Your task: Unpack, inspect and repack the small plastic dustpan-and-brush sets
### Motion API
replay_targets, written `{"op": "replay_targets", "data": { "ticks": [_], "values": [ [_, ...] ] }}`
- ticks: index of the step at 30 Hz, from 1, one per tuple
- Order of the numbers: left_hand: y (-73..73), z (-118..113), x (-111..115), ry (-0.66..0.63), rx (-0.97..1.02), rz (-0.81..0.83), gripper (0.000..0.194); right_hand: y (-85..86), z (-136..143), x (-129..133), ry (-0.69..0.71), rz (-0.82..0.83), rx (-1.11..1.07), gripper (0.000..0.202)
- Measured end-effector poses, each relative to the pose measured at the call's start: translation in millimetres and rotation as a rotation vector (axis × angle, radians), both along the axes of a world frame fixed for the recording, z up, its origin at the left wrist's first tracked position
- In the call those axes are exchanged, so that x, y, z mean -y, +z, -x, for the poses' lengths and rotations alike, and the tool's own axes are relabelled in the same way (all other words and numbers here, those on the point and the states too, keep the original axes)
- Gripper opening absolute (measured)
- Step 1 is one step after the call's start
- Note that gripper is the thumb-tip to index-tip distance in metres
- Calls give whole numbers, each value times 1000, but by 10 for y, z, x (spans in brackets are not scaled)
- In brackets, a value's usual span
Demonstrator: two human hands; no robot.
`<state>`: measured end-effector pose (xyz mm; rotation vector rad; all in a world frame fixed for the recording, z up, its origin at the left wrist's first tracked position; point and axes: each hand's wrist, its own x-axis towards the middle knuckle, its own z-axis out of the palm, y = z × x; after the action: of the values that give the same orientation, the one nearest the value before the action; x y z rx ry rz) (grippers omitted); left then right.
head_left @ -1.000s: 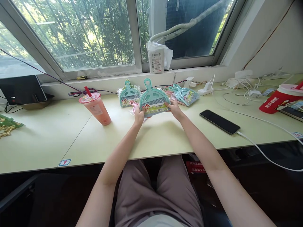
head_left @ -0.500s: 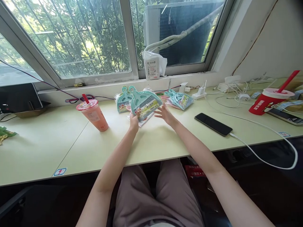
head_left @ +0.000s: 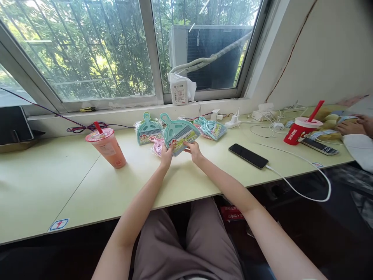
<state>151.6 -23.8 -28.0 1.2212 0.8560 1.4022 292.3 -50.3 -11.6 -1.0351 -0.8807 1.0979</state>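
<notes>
A mint-green toy dustpan and brush set [head_left: 178, 134] in clear wrap, with a printed label, is held tilted above the table. My left hand [head_left: 166, 156] pinches its lower left edge, thumb on the label. My right hand [head_left: 194, 151] grips its lower right edge, and part of those fingers is hidden behind it. Behind to the left lies another wrapped green dustpan set [head_left: 148, 131]. A pink wrapped set [head_left: 157, 146] lies partly hidden beside the held one. To the right is a pile of wrapped green and pink sets [head_left: 214, 129].
A pink drink cup [head_left: 109, 149] with a red straw stands left. Right of my arms lies a black phone [head_left: 248, 156] on a white cable [head_left: 309, 156]. Farther right are a red cup [head_left: 297, 131], another phone [head_left: 319, 146] and another person's hand [head_left: 351, 126]. Chargers [head_left: 233, 121] line the wall.
My right hand has closed on the right edge of the held dustpan set. The pink set beside it shows more. The view has shifted right, and another person's hand has appeared there.
</notes>
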Motion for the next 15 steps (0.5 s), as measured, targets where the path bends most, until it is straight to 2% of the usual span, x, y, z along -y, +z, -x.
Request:
{"op": "replay_targets", "data": {
  "ticks": [5, 8, 11, 15],
  "values": [
    [28, 31, 25, 31, -186, -76, 44, 13, -37, -1, -82, 43, 28, 35],
    [56, 27, 95, -58, -254, -122, 46, 45, -158, 19, -124, 52, 40, 30],
    [65, 24, 144, -195, -246, -125, 51, 139, -520, 19, -186, 38, 40, 24],
    [24, 44, 108, -150, -276, -137, 48, 337, -1311, 27, -386, 160, 46, 16]
  ]
}}
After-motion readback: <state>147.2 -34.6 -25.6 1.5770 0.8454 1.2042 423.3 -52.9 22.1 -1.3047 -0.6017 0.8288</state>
